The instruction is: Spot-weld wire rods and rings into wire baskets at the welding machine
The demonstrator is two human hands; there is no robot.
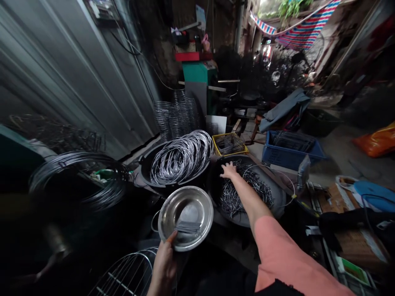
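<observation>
My left hand (165, 261) grips the near rim of a round steel basin (187, 195), thumb over the edge. A small bundle of short straight metal rods (187, 227) lies in the bottom of that basin. Stretched forward, my right hand (228, 170) has its fingers spread over the far left part of a wide dark tub (279, 201). That tub holds a heap of short metal wire pieces (243, 191). Whether the fingertips touch the pieces is hard to make out.
Left of the tub, a black basin (145, 172) holds wire rings (182, 160). A large wire coil (80, 176) is at left, a wire rack (126, 275) at the bottom. Beyond stand a yellow crate (231, 153), a blue crate (279, 155) and a green machine (197, 72).
</observation>
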